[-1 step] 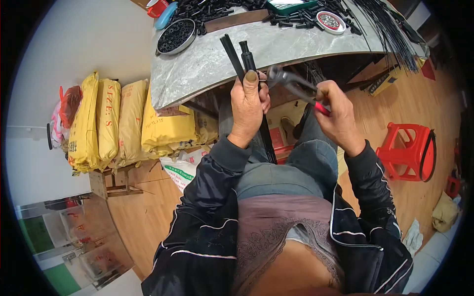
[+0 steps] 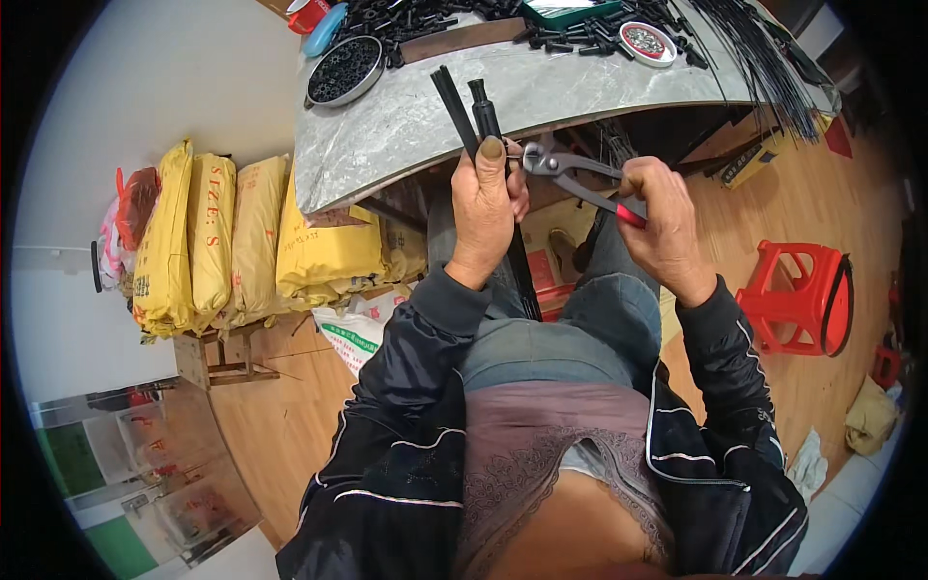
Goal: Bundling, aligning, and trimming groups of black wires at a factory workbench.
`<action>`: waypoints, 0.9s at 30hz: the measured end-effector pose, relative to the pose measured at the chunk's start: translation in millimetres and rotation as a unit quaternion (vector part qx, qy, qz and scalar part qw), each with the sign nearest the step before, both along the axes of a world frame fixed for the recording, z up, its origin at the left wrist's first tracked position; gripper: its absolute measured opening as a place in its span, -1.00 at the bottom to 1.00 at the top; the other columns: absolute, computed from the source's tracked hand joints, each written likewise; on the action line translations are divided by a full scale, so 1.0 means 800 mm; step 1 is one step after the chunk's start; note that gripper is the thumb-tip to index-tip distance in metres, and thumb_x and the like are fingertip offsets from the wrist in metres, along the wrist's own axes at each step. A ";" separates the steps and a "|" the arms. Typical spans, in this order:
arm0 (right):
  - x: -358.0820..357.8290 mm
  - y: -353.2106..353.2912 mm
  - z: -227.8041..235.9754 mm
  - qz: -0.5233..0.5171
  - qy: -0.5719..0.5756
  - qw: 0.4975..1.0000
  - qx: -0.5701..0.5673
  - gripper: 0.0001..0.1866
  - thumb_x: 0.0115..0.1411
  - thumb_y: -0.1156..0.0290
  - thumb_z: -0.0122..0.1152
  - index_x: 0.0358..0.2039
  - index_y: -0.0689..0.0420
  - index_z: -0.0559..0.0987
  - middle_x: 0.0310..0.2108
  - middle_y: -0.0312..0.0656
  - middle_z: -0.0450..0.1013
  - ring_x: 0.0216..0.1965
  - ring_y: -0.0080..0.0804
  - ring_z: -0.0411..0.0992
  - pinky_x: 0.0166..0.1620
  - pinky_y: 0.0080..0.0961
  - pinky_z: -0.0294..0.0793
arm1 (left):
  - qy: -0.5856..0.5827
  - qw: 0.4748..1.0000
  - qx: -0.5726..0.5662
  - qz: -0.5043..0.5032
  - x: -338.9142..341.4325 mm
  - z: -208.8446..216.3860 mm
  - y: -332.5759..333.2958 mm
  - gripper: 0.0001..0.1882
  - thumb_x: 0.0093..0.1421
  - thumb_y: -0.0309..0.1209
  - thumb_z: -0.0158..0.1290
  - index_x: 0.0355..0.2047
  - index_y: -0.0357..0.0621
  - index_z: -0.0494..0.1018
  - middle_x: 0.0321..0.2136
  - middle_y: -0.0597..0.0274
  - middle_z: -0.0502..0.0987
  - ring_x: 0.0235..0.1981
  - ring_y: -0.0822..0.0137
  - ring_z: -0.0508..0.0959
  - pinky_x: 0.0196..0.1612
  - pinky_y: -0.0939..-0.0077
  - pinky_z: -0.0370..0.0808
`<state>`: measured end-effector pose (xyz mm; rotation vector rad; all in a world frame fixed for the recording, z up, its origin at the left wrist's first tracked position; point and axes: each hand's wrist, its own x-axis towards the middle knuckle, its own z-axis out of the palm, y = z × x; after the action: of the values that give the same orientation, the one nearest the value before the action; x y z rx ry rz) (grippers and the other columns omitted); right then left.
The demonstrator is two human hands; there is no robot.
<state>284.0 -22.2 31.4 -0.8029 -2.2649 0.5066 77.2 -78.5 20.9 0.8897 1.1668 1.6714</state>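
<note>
My left hand (image 2: 483, 220) is closed round a bundle of thin black rods (image 2: 452, 104) and a black tube with a stepped, ribbed end (image 2: 485, 110). Both stick up past my thumb, and their dark lower ends hang down between my knees. In my right hand (image 2: 661, 215) are end-cutting pincers (image 2: 577, 184) with dark metal arms and red-and-black grips. The pincer head lies just right of the tube, close to my left fingers. A thin light-coloured bit shows between head and tube; whether the jaws grip it I cannot tell.
Ahead, a grey marbled table (image 2: 387, 135) carries a bowl of small black rings (image 2: 345, 72), scattered black fittings, a round dish of metal pieces (image 2: 648, 43) and long black rods (image 2: 764, 68). Yellow sacks (image 2: 208, 232) stand left; a red stool (image 2: 797, 298) is at right.
The pincer head has dropped slightly toward me and now looks sharp instead of blurred. My left hand and the bundle stay about where they were.
</note>
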 end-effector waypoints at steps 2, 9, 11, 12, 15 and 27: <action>0.005 0.003 0.003 -0.027 -0.036 0.992 0.122 -0.46 -0.30 0.73 0.24 -0.23 0.13 0.36 -0.21 -0.13 0.36 -0.17 -0.11 0.36 -0.14 -0.34 0.31 | -0.002 1.000 0.005 0.001 0.001 0.000 0.000 -0.43 0.32 0.11 -0.18 -0.26 -0.27 0.32 -0.71 0.38 0.20 -0.74 0.56 0.21 -0.68 0.63 0.19; 0.009 0.017 0.027 -0.028 -0.091 0.980 0.176 -0.43 -0.33 0.70 0.28 -0.21 0.09 0.38 -0.16 -0.17 0.36 -0.12 -0.14 0.34 -0.04 -0.30 0.24 | -0.005 1.000 0.012 -0.004 0.003 0.000 0.002 -0.44 0.33 0.09 -0.16 -0.27 -0.27 0.33 -0.71 0.38 0.21 -0.75 0.56 0.21 -0.69 0.64 0.20; 0.011 0.018 0.030 -0.024 -0.099 0.977 0.186 -0.43 -0.32 0.68 0.30 -0.20 0.08 0.38 -0.16 -0.18 0.35 -0.12 -0.14 0.34 -0.04 -0.29 0.23 | -0.010 1.000 0.013 -0.004 0.004 -0.001 0.003 -0.44 0.32 0.09 -0.16 -0.27 -0.27 0.33 -0.71 0.38 0.21 -0.75 0.56 0.21 -0.69 0.64 0.21; 0.012 0.018 0.031 -0.020 -0.097 0.978 0.184 -0.43 -0.32 0.68 0.30 -0.20 0.08 0.38 -0.16 -0.18 0.35 -0.12 -0.14 0.34 -0.04 -0.29 0.23 | -0.006 1.000 0.011 -0.001 0.005 -0.001 0.003 -0.45 0.32 0.10 -0.15 -0.27 -0.26 0.33 -0.71 0.38 0.22 -0.76 0.56 0.22 -0.69 0.64 0.22; 0.013 0.019 0.032 -0.016 -0.114 0.976 0.187 -0.46 -0.30 0.67 0.30 -0.22 0.07 0.40 -0.16 -0.18 0.36 -0.12 -0.15 0.34 -0.03 -0.29 0.22 | -0.001 1.000 -0.002 -0.002 0.006 -0.001 0.001 -0.44 0.32 0.10 -0.15 -0.22 -0.26 0.33 -0.69 0.38 0.23 -0.73 0.55 0.23 -0.66 0.61 0.23; 0.026 -0.004 0.021 0.156 0.051 0.706 -0.689 -0.76 0.13 0.51 0.19 -0.24 0.14 0.33 -0.58 -0.23 0.39 -0.67 -0.38 0.38 -0.64 -0.55 0.36 | 0.045 0.999 -0.021 -0.006 0.006 0.000 0.001 -0.43 0.33 0.11 -0.19 -0.23 -0.26 0.36 -0.68 0.37 0.24 -0.72 0.55 0.27 -0.64 0.61 0.24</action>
<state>304.4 -25.6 48.2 -0.9327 -1.5638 2.4645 81.6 -77.7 21.1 0.9522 1.2507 1.6057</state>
